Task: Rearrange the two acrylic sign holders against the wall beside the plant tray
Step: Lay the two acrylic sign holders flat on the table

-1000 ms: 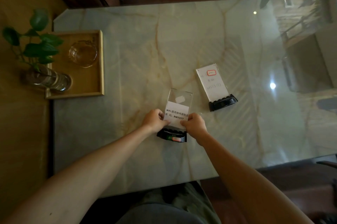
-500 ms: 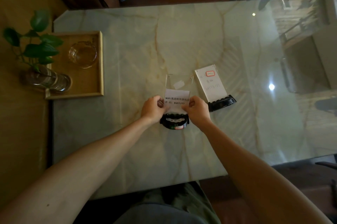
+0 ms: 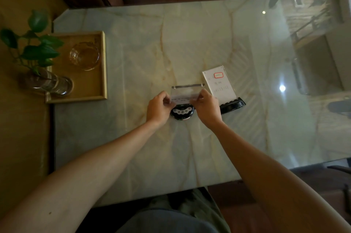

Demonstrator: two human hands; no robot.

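both hands, left hand [image 3: 158, 108] and right hand [image 3: 206, 108], pinch 1 sign holder [image 3: 185, 93] at frame centre, now raised and tipped since 1 second ago, the second holder [image 3: 220, 86] just right, plant tray [image 3: 103, 65] far left.

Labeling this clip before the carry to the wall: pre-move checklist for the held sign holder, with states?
1. Left hand on holder's left edge: ok.
2. Right hand on right edge: ok.
3. Held sign holder clear of second sign holder: cannot tell, right hand is very close to it.
4. Base lifted off table: cannot tell.
5. Table path toward tray: ok, bare.
6. Spot by wall beside tray: cannot tell.
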